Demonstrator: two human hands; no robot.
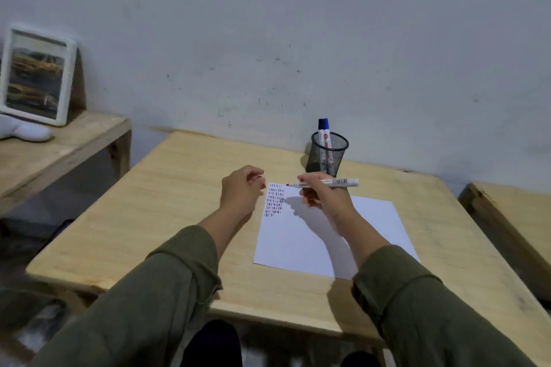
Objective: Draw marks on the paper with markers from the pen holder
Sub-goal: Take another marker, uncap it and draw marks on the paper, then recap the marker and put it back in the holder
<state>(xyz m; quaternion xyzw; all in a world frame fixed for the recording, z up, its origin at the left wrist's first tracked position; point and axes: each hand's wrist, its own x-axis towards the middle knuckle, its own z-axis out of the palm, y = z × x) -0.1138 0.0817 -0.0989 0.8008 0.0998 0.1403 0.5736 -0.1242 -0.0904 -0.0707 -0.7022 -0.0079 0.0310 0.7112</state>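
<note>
Several rows of marks (274, 199) fill the paper's (313, 241) top-left corner; most of it is blank. My right hand (320, 192) grips an uncapped marker (323, 183) above the sheet. My left hand (242, 188) is curled, maybe on the cap; I cannot tell. Two markers (324, 131) wait in the holder (327, 153).

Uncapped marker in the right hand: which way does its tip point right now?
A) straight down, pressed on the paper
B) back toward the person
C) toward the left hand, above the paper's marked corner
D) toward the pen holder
C: the marker lies roughly level in the right hand, its reddish tip aimed at the left hand, raised over the rows of marks on the paper.
</note>
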